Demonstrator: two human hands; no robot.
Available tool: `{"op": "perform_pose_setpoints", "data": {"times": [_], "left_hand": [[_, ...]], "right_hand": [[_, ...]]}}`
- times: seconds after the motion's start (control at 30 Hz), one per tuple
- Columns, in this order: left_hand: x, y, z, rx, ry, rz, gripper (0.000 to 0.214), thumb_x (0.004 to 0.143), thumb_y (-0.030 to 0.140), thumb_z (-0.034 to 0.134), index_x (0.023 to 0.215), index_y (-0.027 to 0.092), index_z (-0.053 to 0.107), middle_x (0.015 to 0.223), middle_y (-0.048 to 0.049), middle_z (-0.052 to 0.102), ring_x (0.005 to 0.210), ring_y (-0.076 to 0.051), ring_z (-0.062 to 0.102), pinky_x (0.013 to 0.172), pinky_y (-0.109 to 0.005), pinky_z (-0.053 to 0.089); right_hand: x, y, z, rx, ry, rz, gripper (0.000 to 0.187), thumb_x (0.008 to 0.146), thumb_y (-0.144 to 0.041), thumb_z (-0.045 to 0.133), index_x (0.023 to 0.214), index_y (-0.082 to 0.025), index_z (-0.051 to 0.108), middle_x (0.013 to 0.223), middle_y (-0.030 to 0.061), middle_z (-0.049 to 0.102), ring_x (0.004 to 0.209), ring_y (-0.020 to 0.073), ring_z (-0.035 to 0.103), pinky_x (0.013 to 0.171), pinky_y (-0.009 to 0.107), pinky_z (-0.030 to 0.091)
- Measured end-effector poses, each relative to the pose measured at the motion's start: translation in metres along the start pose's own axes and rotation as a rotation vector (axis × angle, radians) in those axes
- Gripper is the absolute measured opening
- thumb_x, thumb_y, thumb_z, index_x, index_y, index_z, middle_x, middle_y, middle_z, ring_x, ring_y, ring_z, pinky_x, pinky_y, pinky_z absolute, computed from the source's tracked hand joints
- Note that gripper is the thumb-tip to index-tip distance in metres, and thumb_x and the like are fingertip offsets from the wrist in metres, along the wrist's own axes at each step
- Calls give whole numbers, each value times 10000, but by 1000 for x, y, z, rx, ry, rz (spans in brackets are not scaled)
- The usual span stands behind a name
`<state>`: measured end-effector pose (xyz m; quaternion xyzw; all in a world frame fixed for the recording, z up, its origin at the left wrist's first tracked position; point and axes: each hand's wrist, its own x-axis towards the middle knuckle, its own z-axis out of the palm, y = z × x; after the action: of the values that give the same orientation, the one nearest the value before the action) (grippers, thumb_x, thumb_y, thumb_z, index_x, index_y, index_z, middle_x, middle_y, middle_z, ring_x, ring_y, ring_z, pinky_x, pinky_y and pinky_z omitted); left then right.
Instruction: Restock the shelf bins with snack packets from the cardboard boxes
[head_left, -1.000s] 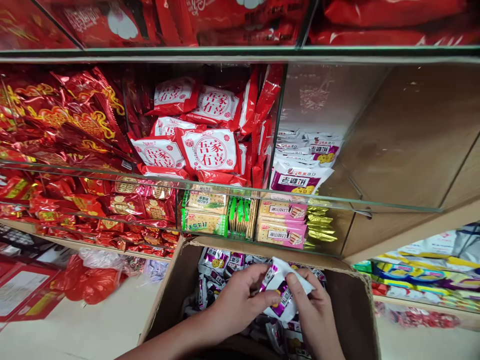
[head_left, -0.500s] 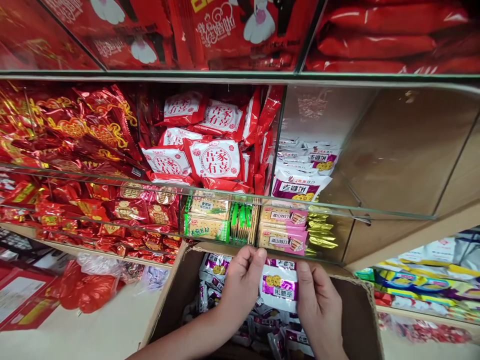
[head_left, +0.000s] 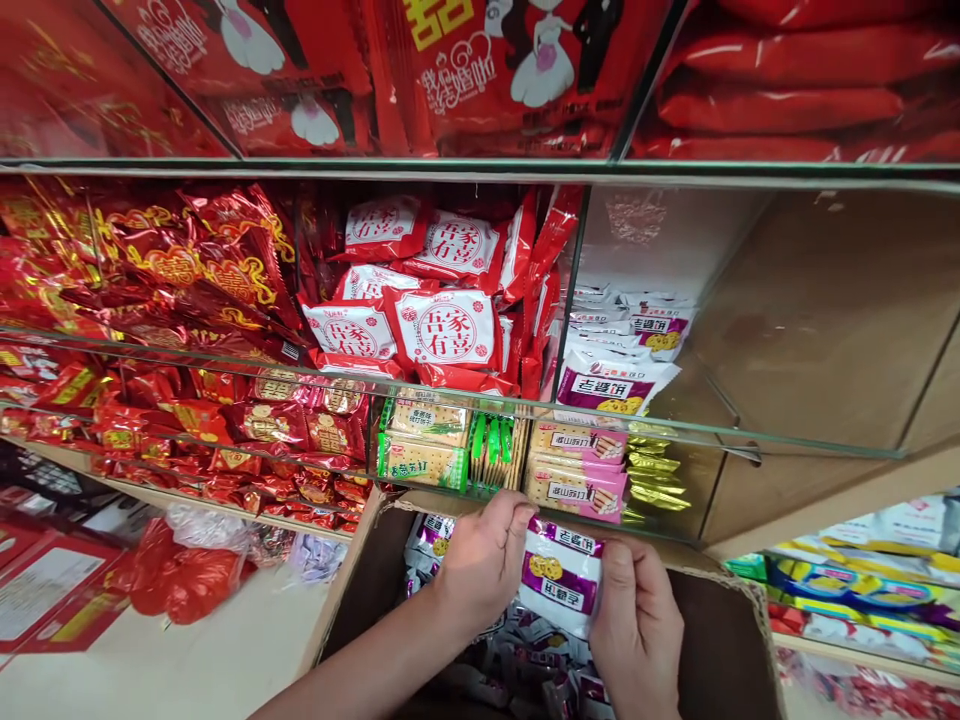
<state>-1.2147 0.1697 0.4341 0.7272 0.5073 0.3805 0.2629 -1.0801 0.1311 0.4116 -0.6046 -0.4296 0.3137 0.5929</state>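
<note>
A white and purple cookie packet is stretched between my two hands, above an open cardboard box. My left hand pinches its left end between thumb and fingers. At the other end, my right hand has it gripped with the thumb on top. Many similar packets lie loose inside the box, partly covered by my hands and forearms. On the shelf just beyond, a row of matching white and purple packets stands in a glass-fronted compartment.
Left of that row sit red and white packets and red-gold wrapped sweets. Below are green-edged crackers and pink-edged crackers. A glass shelf edge runs across above. A red plastic bag rests at lower left.
The view has shifted slightly, so the shelf appears lower and further right. The packet has tilted a little in my hands and shows more of its printed face. Both hands keep their hold.
</note>
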Motion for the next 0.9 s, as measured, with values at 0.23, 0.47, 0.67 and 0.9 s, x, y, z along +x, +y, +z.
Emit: {"op": "perform_pose_setpoints", "data": {"times": [0.23, 0.47, 0.67, 0.9], "left_hand": [[0, -7, -4, -106, -48, 113, 244, 852, 259, 346, 1061, 216, 466, 818, -20, 618, 687, -115, 573, 617, -206, 417], [-6, 9, 7, -257, -12, -222, 225, 864, 330, 326, 718, 201, 440, 589, 35, 442, 551, -103, 426, 543, -215, 321], [-7, -2, 5, -257, -16, -90, 229, 859, 287, 335, 652, 205, 385, 516, 45, 381, 467, -92, 360, 488, -220, 271], [-12, 6, 2, -545, -39, -114, 271, 862, 382, 302, 730, 193, 444, 640, 0, 504, 590, -115, 463, 563, -206, 373]], "right_hand": [[5, -14, 5, 343, -39, 301, 283, 786, -466, 466, 791, -183, 477, 602, -10, 570, 408, 75, 441, 396, 180, 332], [4, -23, 6, 229, 61, 205, 332, 766, -502, 477, 701, -177, 450, 562, -17, 529, 459, 89, 473, 417, 181, 364], [2, -35, 15, 346, 71, 321, 306, 778, -486, 464, 739, -183, 463, 580, -18, 575, 446, 96, 493, 418, 193, 368], [5, -52, 10, 189, 151, 336, 336, 726, -499, 523, 792, -173, 575, 516, -13, 574, 399, 112, 479, 352, 208, 308]]}}
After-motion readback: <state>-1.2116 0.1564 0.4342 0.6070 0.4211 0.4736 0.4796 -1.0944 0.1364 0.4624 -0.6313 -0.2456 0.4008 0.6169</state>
